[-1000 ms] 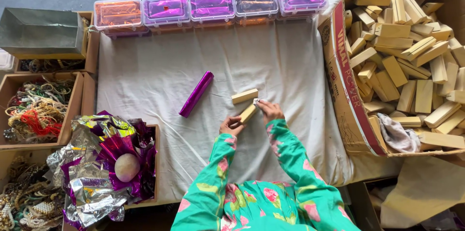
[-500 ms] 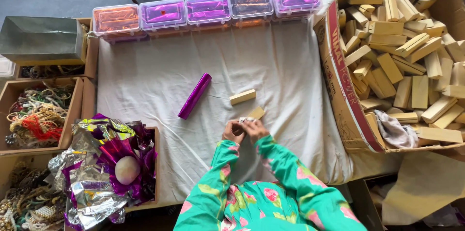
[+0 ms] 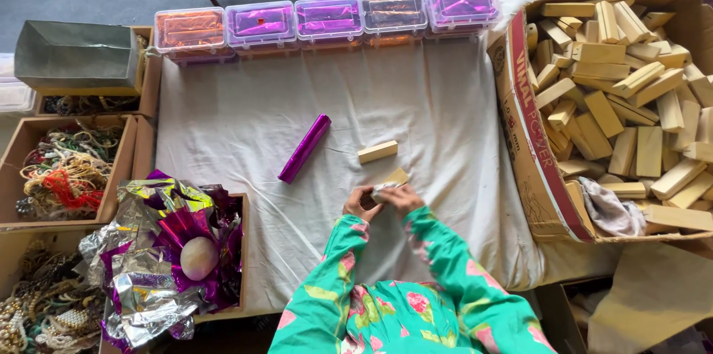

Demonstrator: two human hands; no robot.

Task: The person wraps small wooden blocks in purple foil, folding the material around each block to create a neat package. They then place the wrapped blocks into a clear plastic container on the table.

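Both hands meet near the middle of the bench's [image 3: 245,109] near edge, over the white cloth. The left hand [image 3: 359,204] and right hand [image 3: 403,196] together grasp a small wooden block [image 3: 392,178] with a scrap of silvery foil [image 3: 382,192] at its near end; how far the foil covers it I cannot tell. A second block [image 3: 377,151] lies just beyond, apart from the hands, and a purple foil roll [image 3: 304,147] lies to its left. The step in hand looks like wrapping. I judge the next move calls for steadying the block with one hand while folding foil snugly around it.
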